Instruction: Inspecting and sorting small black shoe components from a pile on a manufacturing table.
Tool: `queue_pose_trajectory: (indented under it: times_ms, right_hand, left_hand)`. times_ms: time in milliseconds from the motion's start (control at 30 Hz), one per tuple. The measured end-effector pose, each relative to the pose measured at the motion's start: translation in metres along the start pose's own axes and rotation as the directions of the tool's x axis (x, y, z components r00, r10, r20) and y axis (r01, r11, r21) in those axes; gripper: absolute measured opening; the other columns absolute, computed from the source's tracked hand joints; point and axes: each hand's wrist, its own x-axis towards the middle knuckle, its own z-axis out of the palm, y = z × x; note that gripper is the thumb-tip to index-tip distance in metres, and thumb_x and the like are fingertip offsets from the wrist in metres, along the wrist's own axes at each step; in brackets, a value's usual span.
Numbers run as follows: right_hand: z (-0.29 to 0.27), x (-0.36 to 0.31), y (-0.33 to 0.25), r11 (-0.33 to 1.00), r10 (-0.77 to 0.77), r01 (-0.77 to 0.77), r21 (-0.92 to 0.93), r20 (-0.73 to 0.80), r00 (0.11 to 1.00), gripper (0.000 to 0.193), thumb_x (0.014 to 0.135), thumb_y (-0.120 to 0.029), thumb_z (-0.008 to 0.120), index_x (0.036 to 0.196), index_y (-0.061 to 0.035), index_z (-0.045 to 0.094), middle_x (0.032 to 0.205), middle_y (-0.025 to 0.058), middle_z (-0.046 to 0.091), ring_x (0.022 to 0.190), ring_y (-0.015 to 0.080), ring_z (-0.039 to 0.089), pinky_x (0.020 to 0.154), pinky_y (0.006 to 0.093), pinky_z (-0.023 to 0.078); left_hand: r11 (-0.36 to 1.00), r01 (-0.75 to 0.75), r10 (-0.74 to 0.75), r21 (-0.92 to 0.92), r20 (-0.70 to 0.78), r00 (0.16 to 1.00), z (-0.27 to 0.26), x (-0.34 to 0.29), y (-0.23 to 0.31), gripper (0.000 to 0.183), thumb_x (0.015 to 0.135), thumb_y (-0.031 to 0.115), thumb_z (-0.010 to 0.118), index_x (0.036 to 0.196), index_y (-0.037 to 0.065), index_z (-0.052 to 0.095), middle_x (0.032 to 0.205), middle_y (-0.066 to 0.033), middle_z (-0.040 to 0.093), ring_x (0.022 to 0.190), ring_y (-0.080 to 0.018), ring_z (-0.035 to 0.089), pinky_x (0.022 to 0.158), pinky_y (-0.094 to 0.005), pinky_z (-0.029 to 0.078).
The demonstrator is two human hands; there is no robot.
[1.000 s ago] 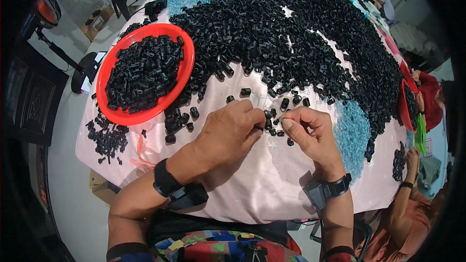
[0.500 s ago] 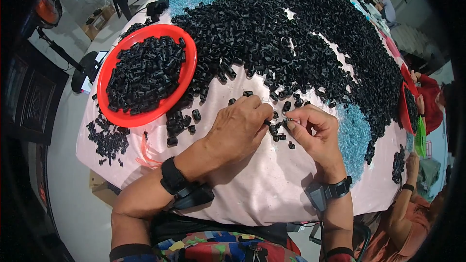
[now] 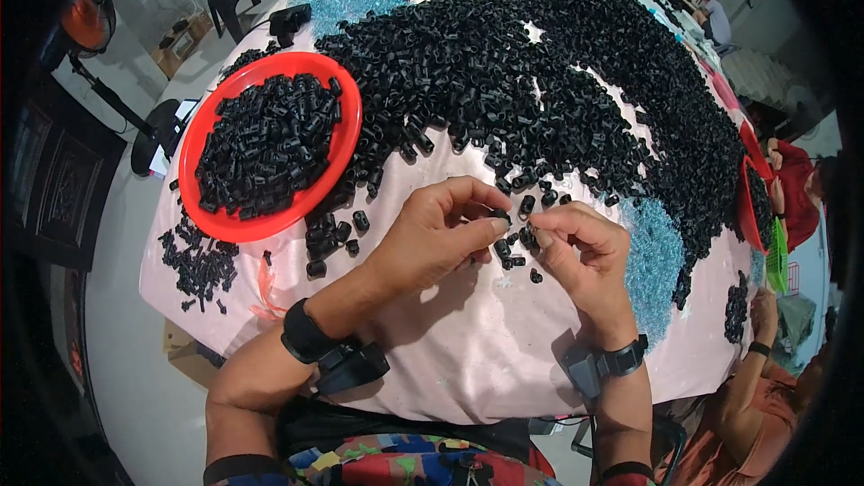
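Observation:
My left hand [image 3: 441,232] is over the middle of the pink-covered table, thumb and fingers closed on a small black plastic part [image 3: 499,214]. Close by on its right, my right hand [image 3: 583,250] is pinched, its fingertips toward the left hand; what lies between them is too small to make out. Several loose black parts [image 3: 507,261] lie on the cloth under and between the fingertips. Beyond both hands spreads a large heap of short black plastic tubes [image 3: 450,63]. Next to my right hand is a pile of tiny pale-blue shiny pieces [image 3: 652,274].
A red basin [image 3: 353,139] full of black parts stands at the left, with small black pin-like pieces [image 3: 200,261] before it. Another pale-blue pile [image 3: 351,0] lies at the far left. Co-workers sit along the right side, near a red basin [image 3: 749,207] and green basket [image 3: 776,256].
My left hand has turned and lifted from the loose parts, so a black part now shows between its thumb and fingers. The right hand stays nearly in place, still pinched.

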Motion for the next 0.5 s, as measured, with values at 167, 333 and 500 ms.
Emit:
queue_pose_trajectory:
  times_ms: [167,333,500]
  right_hand:
    - [0.0049,-0.0037,-0.004,0.995,-0.034,0.036,0.091,-0.027,0.999,0.018,0.086,0.0,0.073,0.103,-0.0029,0.077,0.081,0.002,0.068,0.067,0.0055,0.057,0.059,0.0219,0.044]
    - [0.0061,-0.0042,-0.0073,0.997,-0.069,0.069,-0.017,0.003,0.998,0.016,0.081,0.002,0.076,0.096,-0.0034,0.076,0.082,0.0027,0.07,0.066,0.0064,0.058,0.059,0.0226,0.045]
    - [0.0055,-0.001,-0.0099,0.98,-0.172,0.171,-0.102,0.002,0.985,0.015,0.08,0.002,0.075,0.093,-0.0042,0.075,0.083,0.0041,0.072,0.067,0.0092,0.059,0.06,0.0241,0.046]
  left_hand:
    - [0.85,0.253,-0.214,-0.463,0.136,0.967,-0.0042,-0.0044,0.0033,0.029,0.101,0.014,0.066,0.127,0.001,0.063,0.095,-0.0017,0.068,0.074,-0.0053,0.066,0.06,-0.0158,0.052]
    - [0.797,0.308,-0.254,-0.52,0.174,0.951,-0.0018,-0.0068,0.001,0.031,0.102,0.013,0.064,0.13,0.0,0.062,0.1,-0.0057,0.071,0.081,-0.0082,0.071,0.064,-0.0155,0.056]
    - [0.824,0.328,-0.287,-0.462,0.16,0.945,-0.0016,-0.0069,0.0005,0.031,0.102,0.014,0.063,0.129,-0.001,0.061,0.106,-0.0107,0.073,0.084,-0.0107,0.074,0.064,-0.0164,0.057]
